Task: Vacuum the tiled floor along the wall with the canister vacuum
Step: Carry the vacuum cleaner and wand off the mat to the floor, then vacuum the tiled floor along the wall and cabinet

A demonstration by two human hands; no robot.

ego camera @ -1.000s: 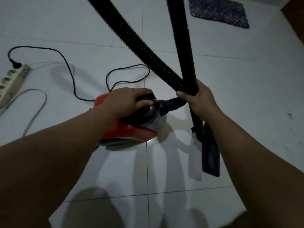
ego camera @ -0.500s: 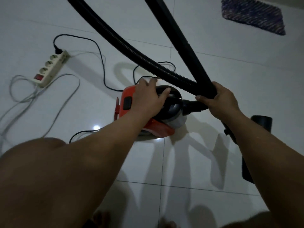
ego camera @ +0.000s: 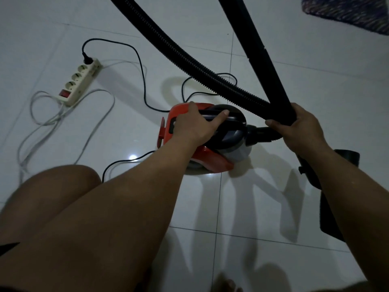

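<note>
Both forearms bare, no sleeves visible. Left hand and right hand: no gloves or rings seen. Thigh bare; dark garment edge at the lower left.

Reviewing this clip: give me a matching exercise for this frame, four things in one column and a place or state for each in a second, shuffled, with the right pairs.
Things:
1. left hand
2. right hand
3. power strip
4. rug

Places or states:
A. lies at the top right corner of the view
B. grips the black wand
C. lies on the tiles at the left, a black plug in its end socket
D. rests on top of the red canister

Pairs: 1-D, 2-B, 3-C, 4-A
</note>
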